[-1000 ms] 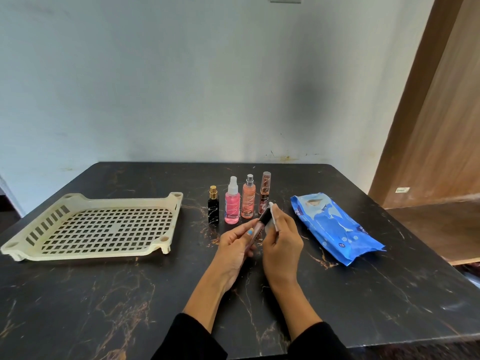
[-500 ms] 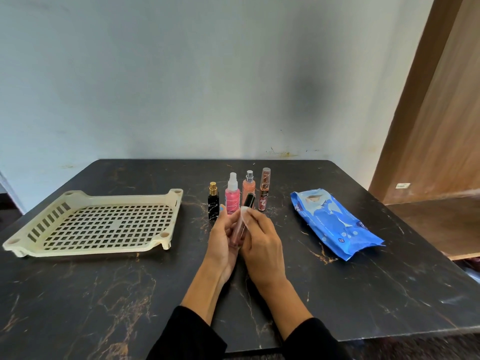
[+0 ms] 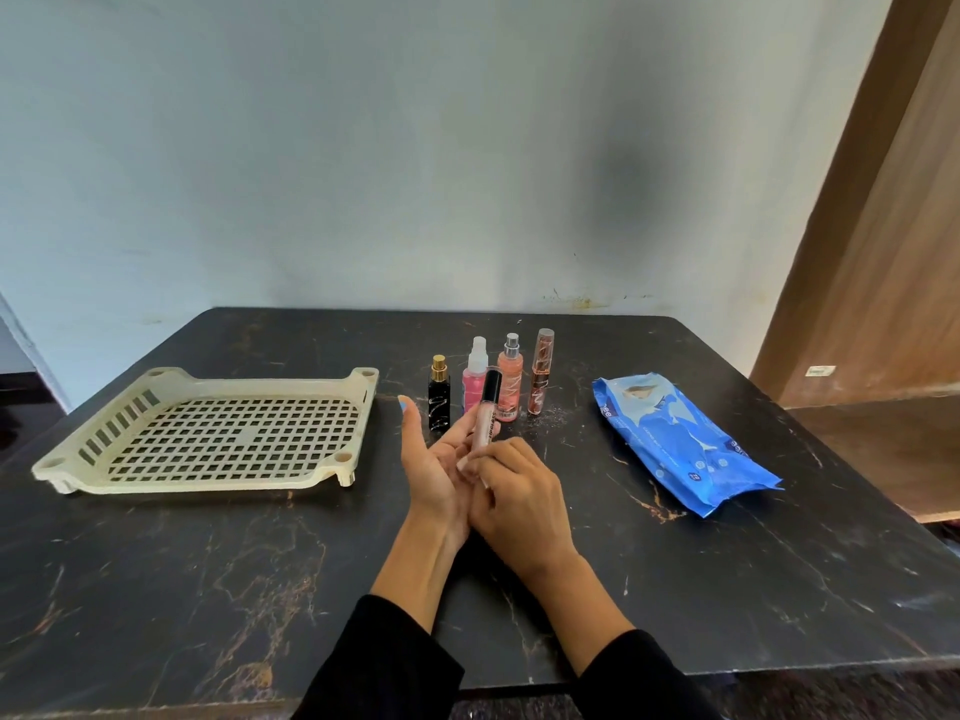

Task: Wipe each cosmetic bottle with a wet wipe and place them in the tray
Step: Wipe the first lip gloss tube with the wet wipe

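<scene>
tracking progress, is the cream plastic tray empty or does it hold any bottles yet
Empty: the cream slotted plastic tray shows only its bare grid; four bottles stand on the table beside it.

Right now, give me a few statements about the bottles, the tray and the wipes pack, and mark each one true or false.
1. The cream tray holds two bottles. False: no bottle lies in it.
2. Four bottles stand upright between the tray and the blue wipes pack. True.
3. Both hands are on a slim lip gloss tube. True: the left hand cradles it and the right hand grips its lower end.
4. The wipes pack lies left of the tray. False: it lies to the right.
</scene>
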